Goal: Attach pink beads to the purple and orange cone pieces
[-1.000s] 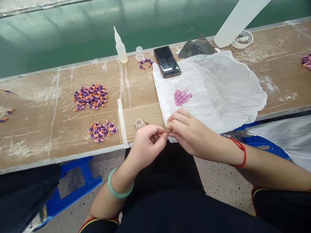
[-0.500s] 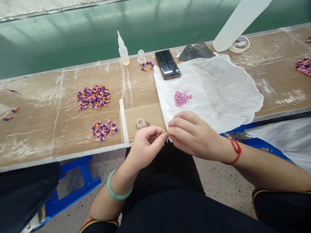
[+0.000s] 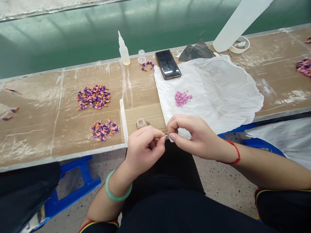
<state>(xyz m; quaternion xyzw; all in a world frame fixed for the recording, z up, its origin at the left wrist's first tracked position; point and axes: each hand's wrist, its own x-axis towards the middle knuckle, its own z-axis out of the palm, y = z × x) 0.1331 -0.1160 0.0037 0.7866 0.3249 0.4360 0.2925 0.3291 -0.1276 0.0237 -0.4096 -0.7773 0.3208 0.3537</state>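
Note:
My left hand (image 3: 143,147) and my right hand (image 3: 191,134) meet at the near edge of the brown table (image 3: 60,129), fingertips pinched together. Between them a tiny orange piece (image 3: 157,138) shows in the left fingers. The right thumb and forefinger are pressed together beside it; what they hold is too small to name. Just beyond my hands lies a crumpled white sheet (image 3: 218,87) with a small heap of pink beads (image 3: 182,98). To the left lie two piles of purple-and-orange pieces, a larger one (image 3: 93,96) and a smaller one (image 3: 104,129).
A small clear cap (image 3: 141,123) sits by my left hand. At the back stand a glue bottle (image 3: 123,51), a tiny clear jar (image 3: 141,55), a black phone (image 3: 168,63) and a tape roll (image 3: 239,44). Blue stools (image 3: 73,191) stand under the table.
My hands stayed together at the table edge. The right hand lifted slightly and its fingers shifted, and the left fingers curled more over the small piece.

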